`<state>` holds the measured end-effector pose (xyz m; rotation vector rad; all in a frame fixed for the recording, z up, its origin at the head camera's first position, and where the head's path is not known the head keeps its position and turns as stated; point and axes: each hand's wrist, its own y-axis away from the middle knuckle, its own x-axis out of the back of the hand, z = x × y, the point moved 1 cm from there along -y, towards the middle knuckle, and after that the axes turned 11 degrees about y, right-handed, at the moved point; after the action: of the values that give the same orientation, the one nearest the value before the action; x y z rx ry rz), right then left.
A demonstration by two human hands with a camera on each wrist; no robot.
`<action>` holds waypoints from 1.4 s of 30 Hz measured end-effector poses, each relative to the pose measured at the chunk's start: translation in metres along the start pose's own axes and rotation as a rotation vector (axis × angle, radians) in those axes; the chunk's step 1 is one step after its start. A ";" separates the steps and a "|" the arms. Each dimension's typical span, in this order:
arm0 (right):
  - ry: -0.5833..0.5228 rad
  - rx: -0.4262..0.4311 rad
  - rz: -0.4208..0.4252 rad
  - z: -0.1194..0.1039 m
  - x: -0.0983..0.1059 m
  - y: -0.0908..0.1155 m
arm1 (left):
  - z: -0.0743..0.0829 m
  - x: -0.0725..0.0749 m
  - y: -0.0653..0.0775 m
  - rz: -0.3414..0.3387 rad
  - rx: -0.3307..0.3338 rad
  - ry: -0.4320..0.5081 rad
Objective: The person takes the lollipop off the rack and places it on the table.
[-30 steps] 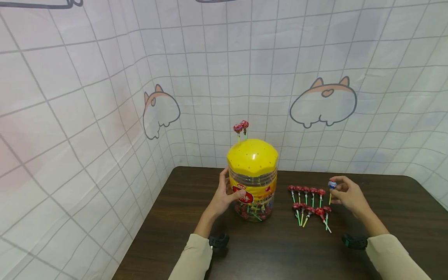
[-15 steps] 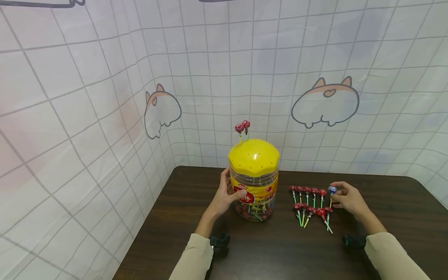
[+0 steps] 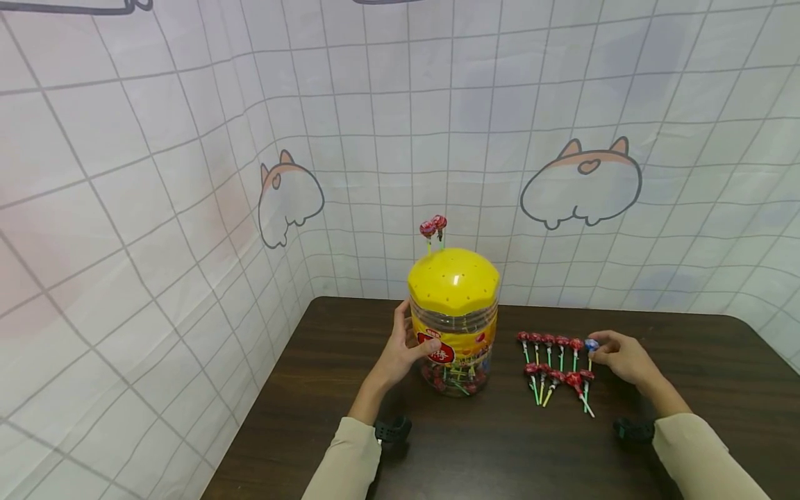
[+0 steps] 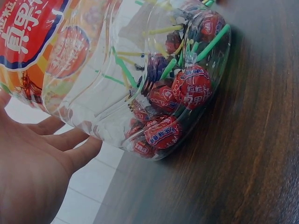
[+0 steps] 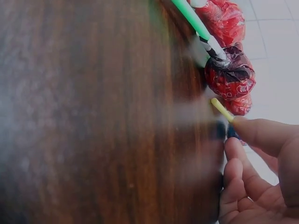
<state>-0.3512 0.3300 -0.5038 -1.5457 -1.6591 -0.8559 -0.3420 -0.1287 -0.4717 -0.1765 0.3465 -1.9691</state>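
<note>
My left hand (image 3: 398, 351) grips the side of a clear plastic candy jar (image 3: 455, 340), thumb across its label and fingers round the far side. In the left wrist view, red-wrapped lollipops (image 4: 191, 86) with green and yellow sticks lie in the jar's bottom. Two lollipops (image 3: 428, 229) stand upright in the yellow lid (image 3: 453, 281). To the right, my right hand (image 3: 630, 360) pinches a blue-wrapped lollipop (image 3: 591, 345) at the right end of the back row of lollipops (image 3: 548, 341). Its yellow stick (image 5: 221, 109) shows past the thumb in the right wrist view, its head mostly hidden.
A front row of red lollipops (image 3: 555, 376) lies just nearer than the back row, some sticks crossing. The dark wooden table (image 3: 500, 451) meets a white gridded cloth (image 3: 375, 139) behind and at the left.
My right hand has lowered the blue lollipop to the table at the end of the back row. My left hand keeps its grip on the jar. The view has shifted slightly.
</note>
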 end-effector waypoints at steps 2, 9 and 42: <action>0.007 0.002 -0.004 0.000 0.000 0.000 | 0.000 0.000 0.000 0.001 -0.001 0.000; 0.005 0.018 0.006 0.000 -0.001 0.000 | 0.000 0.000 0.001 -0.006 -0.002 0.010; -0.111 0.392 0.318 -0.189 0.073 0.023 | -0.002 0.000 -0.001 0.001 0.004 0.006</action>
<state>-0.3208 0.2110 -0.3409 -1.5374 -1.4911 -0.2625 -0.3434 -0.1280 -0.4731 -0.1679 0.3467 -1.9700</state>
